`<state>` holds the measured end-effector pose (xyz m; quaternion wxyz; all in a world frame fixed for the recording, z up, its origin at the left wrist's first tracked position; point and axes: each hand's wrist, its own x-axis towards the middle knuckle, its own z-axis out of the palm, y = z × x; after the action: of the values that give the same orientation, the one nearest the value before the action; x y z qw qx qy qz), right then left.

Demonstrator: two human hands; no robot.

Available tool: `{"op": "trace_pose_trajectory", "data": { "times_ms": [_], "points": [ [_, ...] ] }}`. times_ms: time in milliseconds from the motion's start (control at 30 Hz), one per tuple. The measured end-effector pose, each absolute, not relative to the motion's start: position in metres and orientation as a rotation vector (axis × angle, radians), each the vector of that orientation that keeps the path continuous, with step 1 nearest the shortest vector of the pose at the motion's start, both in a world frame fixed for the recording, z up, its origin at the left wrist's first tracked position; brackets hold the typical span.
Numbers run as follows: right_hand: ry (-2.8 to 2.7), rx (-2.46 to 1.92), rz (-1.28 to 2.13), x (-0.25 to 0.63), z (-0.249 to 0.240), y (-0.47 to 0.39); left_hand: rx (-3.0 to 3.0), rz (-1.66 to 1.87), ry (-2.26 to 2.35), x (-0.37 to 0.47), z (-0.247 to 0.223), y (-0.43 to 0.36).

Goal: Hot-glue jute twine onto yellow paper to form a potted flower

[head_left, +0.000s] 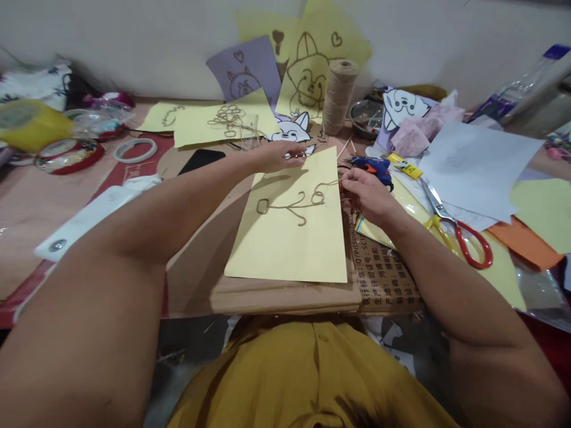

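Pinching twine in right hand, coil on paper; left hand near top edge, grip unclear. Shaping calls for slack.

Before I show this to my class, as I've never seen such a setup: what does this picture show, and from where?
There is no robot: these are a person's bare arms, seen by a camera worn on the head. The right hand pinches a loose strand of twine, whose outline lies on a yellow sheet. The left hand is at the sheet's far edge; whether it touches is unclear. Around lie scissors and a blue glue gun; a twine cone stands behind.
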<state>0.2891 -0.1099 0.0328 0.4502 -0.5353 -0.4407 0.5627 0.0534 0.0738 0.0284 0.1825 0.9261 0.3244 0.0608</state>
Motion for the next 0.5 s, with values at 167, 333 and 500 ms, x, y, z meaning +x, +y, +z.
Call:
{"op": "trace_pose_trajectory", "data": {
  "times_ms": [167,333,500],
  "points": [
    [-1.121,-1.325,1.341,0.290,0.031,-0.108,2.536,0.200,0.928,0.071,0.033,0.075],
    [-1.057,-1.304,1.315,0.292,0.031,-0.106,2.492,0.274,0.981,0.080,0.038,0.075],
    [-0.978,-1.333,1.281,0.297,0.029,-0.100,2.284,0.364,1.053,0.071,0.053,0.063]
  ]
}}
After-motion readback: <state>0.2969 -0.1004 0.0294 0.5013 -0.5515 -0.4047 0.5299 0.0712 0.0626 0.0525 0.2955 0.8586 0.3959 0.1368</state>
